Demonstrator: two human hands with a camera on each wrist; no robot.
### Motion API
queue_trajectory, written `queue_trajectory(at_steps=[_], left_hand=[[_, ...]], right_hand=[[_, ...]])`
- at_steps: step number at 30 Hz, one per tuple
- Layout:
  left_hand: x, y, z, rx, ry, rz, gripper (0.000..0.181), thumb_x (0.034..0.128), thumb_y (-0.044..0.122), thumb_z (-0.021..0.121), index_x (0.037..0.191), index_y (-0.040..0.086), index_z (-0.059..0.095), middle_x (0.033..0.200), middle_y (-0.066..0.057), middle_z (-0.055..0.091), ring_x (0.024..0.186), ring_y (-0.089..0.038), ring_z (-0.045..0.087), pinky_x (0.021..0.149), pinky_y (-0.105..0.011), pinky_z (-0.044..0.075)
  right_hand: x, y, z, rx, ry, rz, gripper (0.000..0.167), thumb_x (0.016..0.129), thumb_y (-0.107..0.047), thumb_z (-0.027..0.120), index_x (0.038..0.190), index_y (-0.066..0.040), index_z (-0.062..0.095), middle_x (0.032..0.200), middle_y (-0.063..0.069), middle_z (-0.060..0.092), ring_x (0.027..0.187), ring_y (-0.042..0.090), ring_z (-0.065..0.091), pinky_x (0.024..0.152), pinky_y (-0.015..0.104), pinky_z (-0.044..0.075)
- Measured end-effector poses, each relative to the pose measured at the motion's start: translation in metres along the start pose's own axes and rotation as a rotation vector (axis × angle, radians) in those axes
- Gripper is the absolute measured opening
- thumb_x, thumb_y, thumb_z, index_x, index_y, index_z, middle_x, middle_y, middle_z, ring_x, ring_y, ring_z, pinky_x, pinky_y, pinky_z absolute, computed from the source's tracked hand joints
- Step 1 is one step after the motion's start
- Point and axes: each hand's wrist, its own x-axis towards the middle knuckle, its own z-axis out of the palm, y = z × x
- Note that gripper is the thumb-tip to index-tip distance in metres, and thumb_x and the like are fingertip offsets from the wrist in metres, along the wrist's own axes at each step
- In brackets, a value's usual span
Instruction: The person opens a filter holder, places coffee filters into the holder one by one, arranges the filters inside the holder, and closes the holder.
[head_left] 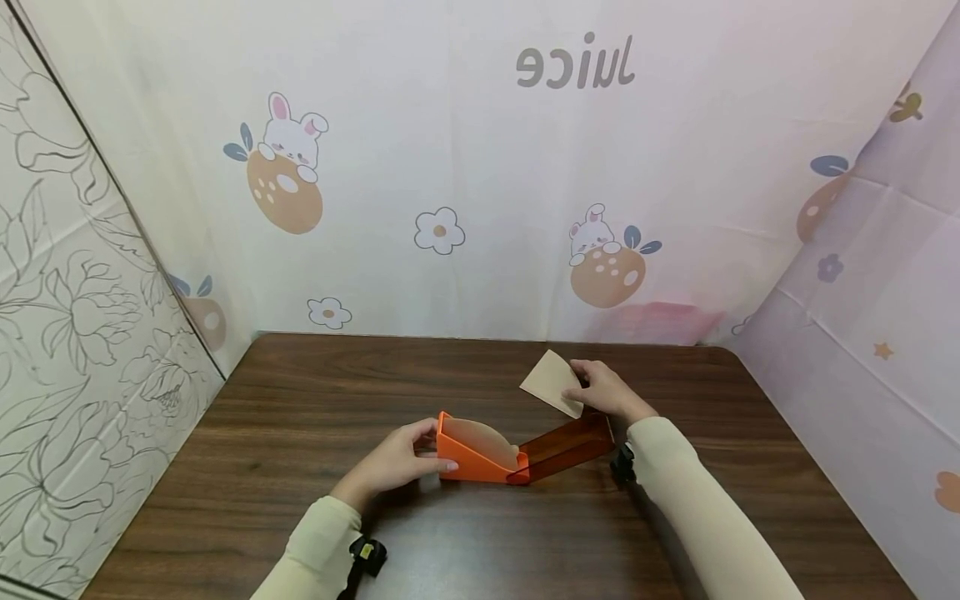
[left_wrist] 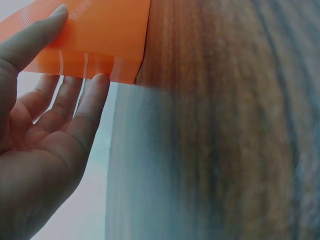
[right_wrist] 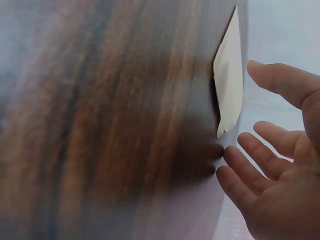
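An orange coffee filter holder (head_left: 480,457) stands on the table with its translucent brown lid (head_left: 566,450) swung out to the right. Tan fan-shaped filter papers (head_left: 480,437) show inside it. My left hand (head_left: 399,460) grips the holder's left end, the thumb (left_wrist: 37,37) on its front face and the fingers on another side. Farther back, a single coffee filter paper (head_left: 551,383) lies on the table. My right hand (head_left: 606,390) is beside its right edge; in the right wrist view the thumb and fingers are spread, apart from the paper (right_wrist: 229,80).
The dark wood-grain table (head_left: 337,392) reaches back to a patterned curtain (head_left: 450,167). More printed fabric hangs along the left and right sides. A black strap camera (head_left: 367,554) is on the left wrist, another (head_left: 622,463) on the right.
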Motion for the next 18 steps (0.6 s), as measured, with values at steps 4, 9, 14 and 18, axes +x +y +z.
queue_trajectory(at_steps=[4,9,14,18], left_hand=[[0.000,0.000,0.000,-0.005,-0.003,-0.002,0.041,0.0878,0.019,0.080,0.123,0.008,0.062,0.113,-0.003,0.067,0.110,-0.020,0.063,0.089,-0.025,0.053],[-0.001,0.001,0.001,-0.012,0.005,-0.002,0.042,0.0874,0.017,0.081,0.124,0.008,0.061,0.113,-0.003,0.067,0.110,-0.021,0.063,0.089,-0.027,0.054],[-0.001,0.000,0.001,0.003,0.009,0.000,0.041,0.0871,0.019,0.081,0.122,0.009,0.062,0.112,-0.002,0.068,0.109,-0.020,0.063,0.089,-0.029,0.054],[0.000,-0.001,0.000,0.027,0.009,0.010,0.040,0.0873,0.021,0.081,0.121,0.010,0.063,0.111,0.000,0.068,0.108,-0.019,0.064,0.091,-0.032,0.053]], right_hand=[[0.009,0.001,0.002,-0.030,-0.002,0.013,0.065,0.094,-0.014,0.070,0.141,0.019,0.040,0.135,0.037,0.050,0.119,0.047,0.054,0.098,0.057,0.046],[0.017,-0.002,0.002,-0.061,-0.011,0.100,0.068,0.094,-0.019,0.071,0.142,0.017,0.039,0.136,0.037,0.048,0.121,0.047,0.052,0.099,0.056,0.045],[0.020,-0.004,0.000,-0.047,-0.019,0.194,0.068,0.096,-0.024,0.068,0.144,0.014,0.039,0.139,0.035,0.046,0.124,0.048,0.049,0.099,0.056,0.044],[0.021,-0.003,0.000,-0.049,-0.023,0.219,0.068,0.097,-0.025,0.068,0.145,0.013,0.038,0.139,0.035,0.047,0.124,0.047,0.049,0.100,0.056,0.044]])
